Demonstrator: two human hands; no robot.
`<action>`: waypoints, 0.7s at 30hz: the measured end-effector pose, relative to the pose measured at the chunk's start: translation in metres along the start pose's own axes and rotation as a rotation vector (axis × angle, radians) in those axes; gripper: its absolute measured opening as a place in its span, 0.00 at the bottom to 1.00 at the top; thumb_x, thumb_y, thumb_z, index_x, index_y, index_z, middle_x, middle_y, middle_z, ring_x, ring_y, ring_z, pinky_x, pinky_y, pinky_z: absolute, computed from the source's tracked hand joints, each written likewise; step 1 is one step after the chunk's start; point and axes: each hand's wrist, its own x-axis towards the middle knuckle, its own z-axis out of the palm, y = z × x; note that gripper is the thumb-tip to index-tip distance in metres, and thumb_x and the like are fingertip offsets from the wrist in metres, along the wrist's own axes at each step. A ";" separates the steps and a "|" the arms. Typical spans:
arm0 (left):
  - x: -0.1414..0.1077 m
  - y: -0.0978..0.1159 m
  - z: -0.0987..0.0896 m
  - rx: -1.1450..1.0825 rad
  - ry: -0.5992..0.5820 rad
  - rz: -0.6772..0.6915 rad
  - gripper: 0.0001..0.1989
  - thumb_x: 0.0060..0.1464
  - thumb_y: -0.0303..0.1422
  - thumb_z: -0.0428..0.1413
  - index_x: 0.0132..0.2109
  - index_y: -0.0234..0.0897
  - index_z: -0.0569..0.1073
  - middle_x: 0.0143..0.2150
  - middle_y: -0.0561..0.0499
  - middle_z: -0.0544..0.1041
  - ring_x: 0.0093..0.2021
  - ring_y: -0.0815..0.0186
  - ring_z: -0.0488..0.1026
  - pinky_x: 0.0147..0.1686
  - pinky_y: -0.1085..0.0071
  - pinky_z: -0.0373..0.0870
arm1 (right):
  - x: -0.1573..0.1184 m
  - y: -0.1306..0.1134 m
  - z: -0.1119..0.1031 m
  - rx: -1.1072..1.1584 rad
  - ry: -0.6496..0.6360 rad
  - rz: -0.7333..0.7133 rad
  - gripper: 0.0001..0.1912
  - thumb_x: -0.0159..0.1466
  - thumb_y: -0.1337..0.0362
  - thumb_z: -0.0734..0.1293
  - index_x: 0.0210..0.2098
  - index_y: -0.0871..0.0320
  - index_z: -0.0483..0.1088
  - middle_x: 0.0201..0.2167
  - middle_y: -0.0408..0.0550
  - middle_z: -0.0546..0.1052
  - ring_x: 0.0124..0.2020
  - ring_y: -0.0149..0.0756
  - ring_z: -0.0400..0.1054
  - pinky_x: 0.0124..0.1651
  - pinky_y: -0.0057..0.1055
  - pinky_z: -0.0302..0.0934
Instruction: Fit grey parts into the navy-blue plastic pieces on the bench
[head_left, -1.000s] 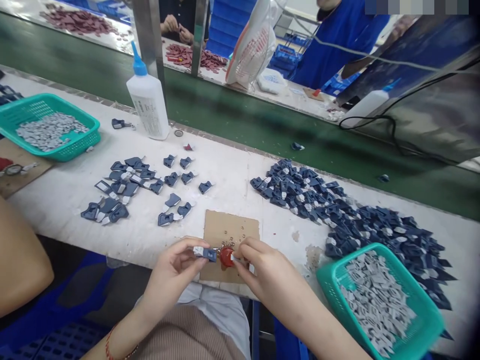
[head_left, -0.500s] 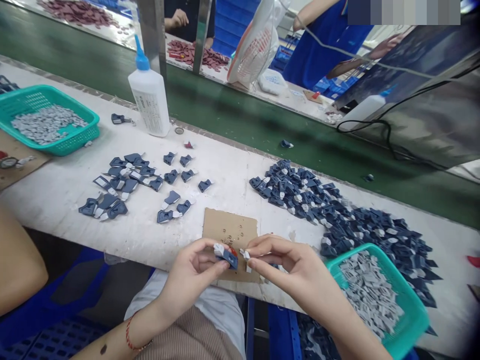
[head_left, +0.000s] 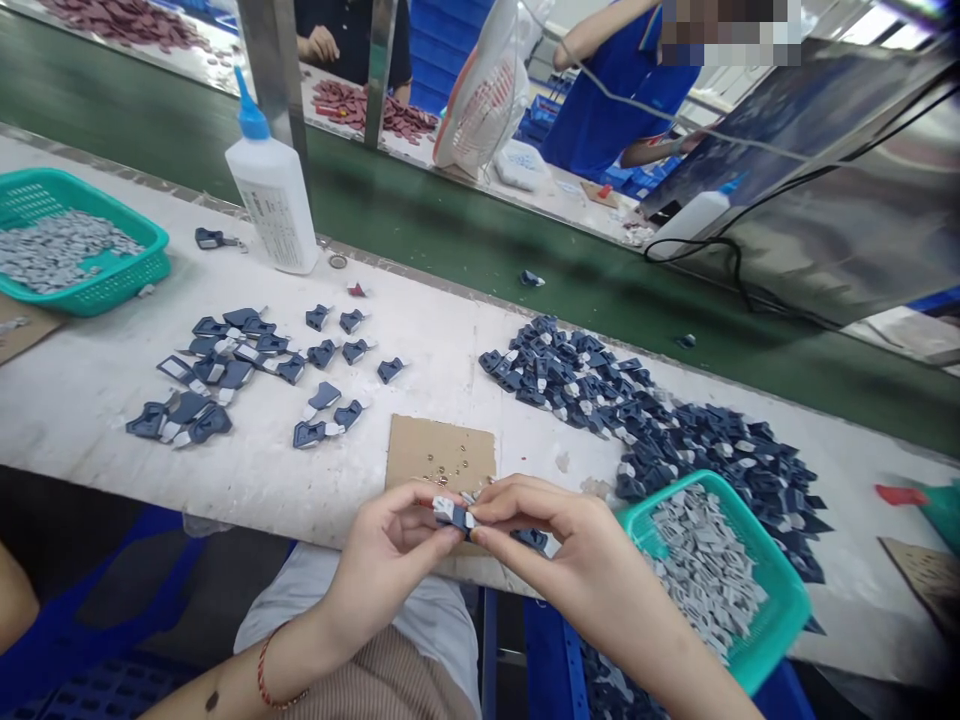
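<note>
My left hand [head_left: 394, 545] pinches a small navy plastic part [head_left: 457, 516] with a light grey piece on its left end, just over the near side of a cardboard sheet [head_left: 416, 440]. From the other side, my right hand [head_left: 559, 530] closes thumb and fingers on a small grey plastic piece [head_left: 470, 521] at the part's right end. Whether the two are joined there I cannot tell. Several tiny metal rings [head_left: 442, 478] lie on the cardboard. Another navy part [head_left: 531, 540] shows partly beneath my right hand.
A heap of navy parts [head_left: 585, 370] lies at right, beside a green basket [head_left: 787, 600] of grey pieces. Several navy parts [head_left: 217, 370] are spread at left. A white glue bottle [head_left: 274, 205] and another green basket [head_left: 154, 265] stand behind. Co-workers sit across the green strip [head_left: 420, 220].
My right hand has moved left, bringing the grey piece from a small gap away to the navy part's right end. The camera view has shifted slightly right.
</note>
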 end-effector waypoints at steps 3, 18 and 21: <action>-0.001 0.000 0.000 0.049 -0.004 0.039 0.06 0.50 0.28 0.64 0.38 0.37 0.78 0.41 0.48 0.80 0.41 0.65 0.78 0.42 0.74 0.77 | 0.001 0.002 -0.001 0.082 -0.024 0.055 0.03 0.60 0.66 0.70 0.31 0.55 0.77 0.33 0.45 0.81 0.37 0.35 0.75 0.41 0.28 0.69; 0.000 0.005 0.008 0.003 0.039 0.045 0.07 0.48 0.31 0.66 0.37 0.38 0.81 0.39 0.48 0.79 0.42 0.61 0.79 0.42 0.69 0.81 | -0.028 0.003 0.017 -0.430 0.272 -0.356 0.13 0.68 0.68 0.62 0.47 0.54 0.75 0.45 0.46 0.80 0.44 0.32 0.76 0.47 0.24 0.72; 0.003 0.006 0.015 -0.093 0.107 -0.012 0.10 0.44 0.31 0.69 0.36 0.37 0.80 0.37 0.49 0.83 0.40 0.63 0.81 0.41 0.74 0.79 | -0.035 0.007 0.027 -0.557 0.330 -0.385 0.18 0.68 0.67 0.61 0.55 0.58 0.71 0.51 0.53 0.77 0.50 0.38 0.74 0.51 0.31 0.73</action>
